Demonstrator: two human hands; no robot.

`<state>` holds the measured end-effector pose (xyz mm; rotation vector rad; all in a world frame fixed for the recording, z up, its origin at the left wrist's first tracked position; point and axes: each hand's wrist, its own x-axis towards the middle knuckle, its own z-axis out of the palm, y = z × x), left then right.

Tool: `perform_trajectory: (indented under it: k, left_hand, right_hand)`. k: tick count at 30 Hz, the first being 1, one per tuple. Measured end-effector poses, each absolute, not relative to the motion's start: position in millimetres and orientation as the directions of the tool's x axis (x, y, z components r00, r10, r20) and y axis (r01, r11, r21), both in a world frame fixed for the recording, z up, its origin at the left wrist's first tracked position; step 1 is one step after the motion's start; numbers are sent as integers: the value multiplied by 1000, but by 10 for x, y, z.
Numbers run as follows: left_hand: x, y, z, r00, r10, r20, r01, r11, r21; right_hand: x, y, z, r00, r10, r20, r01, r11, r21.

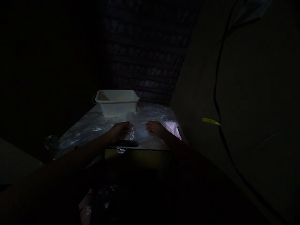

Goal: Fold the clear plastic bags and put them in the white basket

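Note:
Both my hands hold a clear plastic bag point(138, 120) above the near part of the table. My left hand point(119, 129) pinches its left side, with the fingers closed. On the other side my right hand point(156, 128) grips it with curled fingers. The light is very dim, so the bag's outline is hard to make out. A dark, flat object point(126, 143) lies by the table's front edge, below my left hand; its kind does not show.
A white plastic tub point(117, 107) stands at the back left of the table. Crinkled clear plastic point(86, 134) spreads over the left side. A pinkish-white bag point(172, 128) lies at the right edge. Along the right wall hangs a black cable point(217, 106) with a yellow tag point(209, 121).

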<state>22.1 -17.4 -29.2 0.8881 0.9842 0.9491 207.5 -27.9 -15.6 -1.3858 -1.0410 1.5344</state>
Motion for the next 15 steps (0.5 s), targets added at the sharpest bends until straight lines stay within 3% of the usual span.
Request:
perform_trajectory:
  k: [5, 15]
  left_hand:
    - [209, -177, -327, 310, 915, -260, -112, 306, 945]
    - [237, -217, -258, 393, 865, -310, -152, 394, 906]
  right_hand:
    - [2068, -296, -142, -89, 942, -323, -32, -326, -945]
    - [2063, -293, -134, -87, 934, -347, -40, -352, -935]
